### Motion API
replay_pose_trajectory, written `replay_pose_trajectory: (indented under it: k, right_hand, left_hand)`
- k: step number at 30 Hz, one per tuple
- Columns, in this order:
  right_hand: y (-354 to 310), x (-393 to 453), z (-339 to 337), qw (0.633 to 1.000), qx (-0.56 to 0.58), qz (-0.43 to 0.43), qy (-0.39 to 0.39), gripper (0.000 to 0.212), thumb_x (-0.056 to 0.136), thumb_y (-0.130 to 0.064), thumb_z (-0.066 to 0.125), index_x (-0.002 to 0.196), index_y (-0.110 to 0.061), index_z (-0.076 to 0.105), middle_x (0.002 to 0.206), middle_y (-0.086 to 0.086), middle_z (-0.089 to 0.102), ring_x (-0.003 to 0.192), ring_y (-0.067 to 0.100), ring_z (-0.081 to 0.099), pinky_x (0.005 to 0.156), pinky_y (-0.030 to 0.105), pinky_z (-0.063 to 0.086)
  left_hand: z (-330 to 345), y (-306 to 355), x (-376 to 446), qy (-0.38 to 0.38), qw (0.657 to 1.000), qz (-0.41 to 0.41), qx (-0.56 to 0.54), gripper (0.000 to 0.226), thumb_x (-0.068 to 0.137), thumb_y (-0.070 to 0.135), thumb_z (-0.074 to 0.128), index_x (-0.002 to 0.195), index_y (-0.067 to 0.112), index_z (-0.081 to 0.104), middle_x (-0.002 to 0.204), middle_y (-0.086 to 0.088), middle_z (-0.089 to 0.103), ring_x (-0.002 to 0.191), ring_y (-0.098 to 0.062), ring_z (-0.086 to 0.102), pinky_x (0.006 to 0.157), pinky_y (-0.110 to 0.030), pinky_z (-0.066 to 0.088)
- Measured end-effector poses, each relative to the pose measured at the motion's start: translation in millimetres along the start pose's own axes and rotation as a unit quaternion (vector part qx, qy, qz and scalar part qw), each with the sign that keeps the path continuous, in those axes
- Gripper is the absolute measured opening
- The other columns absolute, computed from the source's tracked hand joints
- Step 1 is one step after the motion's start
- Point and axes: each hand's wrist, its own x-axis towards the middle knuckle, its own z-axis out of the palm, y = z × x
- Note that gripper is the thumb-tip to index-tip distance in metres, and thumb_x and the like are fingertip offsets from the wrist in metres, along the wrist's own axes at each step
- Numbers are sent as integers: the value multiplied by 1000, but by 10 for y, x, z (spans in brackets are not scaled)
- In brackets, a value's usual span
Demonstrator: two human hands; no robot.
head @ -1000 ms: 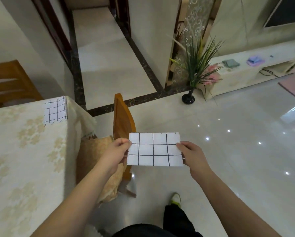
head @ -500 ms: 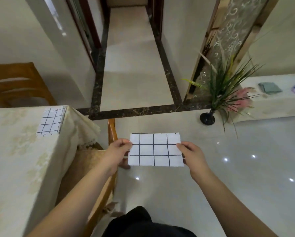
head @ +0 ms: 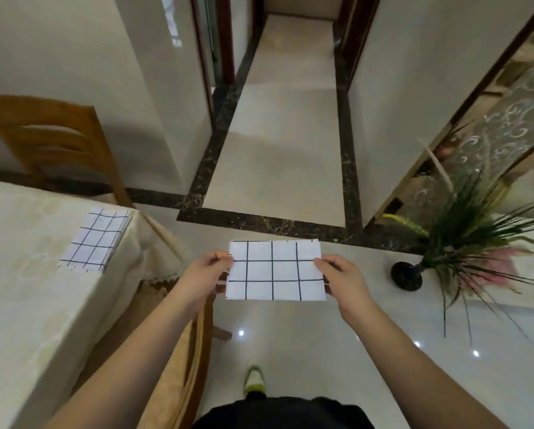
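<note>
A folded white cloth with a black grid (head: 275,270) is held flat in the air in front of me, over the glossy floor. My left hand (head: 205,274) pinches its left edge and my right hand (head: 341,278) pinches its right edge, thumbs on top. A second folded grid cloth (head: 95,239) lies on the near right corner of the table (head: 27,289), which wears a cream floral tablecloth.
A wooden chair with a tan cushion (head: 185,360) is tucked at the table's right side, just under my left arm. Another wooden chair (head: 58,140) stands behind the table. A potted grass plant in a black vase (head: 406,275) stands on the floor at right. A corridor (head: 284,134) runs ahead.
My view has swung left and toward the table; the corridor now lies straight ahead and the plant has shifted right. Both hands keep the same hold on the cloth.
</note>
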Motion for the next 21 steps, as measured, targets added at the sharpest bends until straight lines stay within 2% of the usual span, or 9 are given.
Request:
replay_pose_trajectory:
  k: [2,5,9,13,18,21]
  right_hand:
    - [-138,238,24,1000,-4,-2,-14,12,92,-21,61,101,-16,67,98,4,70,90,19,68,67,27,53]
    - [-331,563,83,1000,3,-3,-27,5,92,-18,62,93,-20,67,94,2,70,85,15,67,63,22,51]
    - [-535,1117,156,997,-16,2,-72,11,92,-20,62,101,-17,66,96,1,68,85,13,65,60,19,49]
    - [-739,1782,221,993,-38,6,-113,16,90,-22,64,105,-17,66,100,3,68,90,17,65,69,26,51]
    - [-977,2464,381,979,-76,14,-189,13,90,-21,65,101,-16,67,99,8,70,90,23,68,68,31,53]
    - [-1095,2706,616,965,-105,14,-238,16,89,-20,65,104,-13,67,98,10,71,89,25,68,67,32,53]
  left_hand:
    - [0,135,182,12,1000,-6,9,17,94,31,58,102,18,67,98,-4,73,92,-23,69,75,-35,55]
    - [40,332,391,25,1000,5,-7,19,95,30,56,105,17,66,97,-5,73,92,-24,70,69,-29,53]
    - [134,512,736,77,997,-5,-15,21,96,29,55,106,15,66,99,-6,71,92,-21,68,68,-26,50]
    - [293,694,1108,143,989,-39,-28,17,97,27,54,103,14,64,97,-7,69,84,-18,67,58,-20,47]
    - [371,925,1427,206,975,-52,-62,14,97,27,53,95,15,61,93,-11,65,75,-19,62,61,-28,47]
    - [252,938,1501,245,964,-64,-74,14,97,30,53,96,18,59,94,-10,64,77,-20,61,63,-31,48]
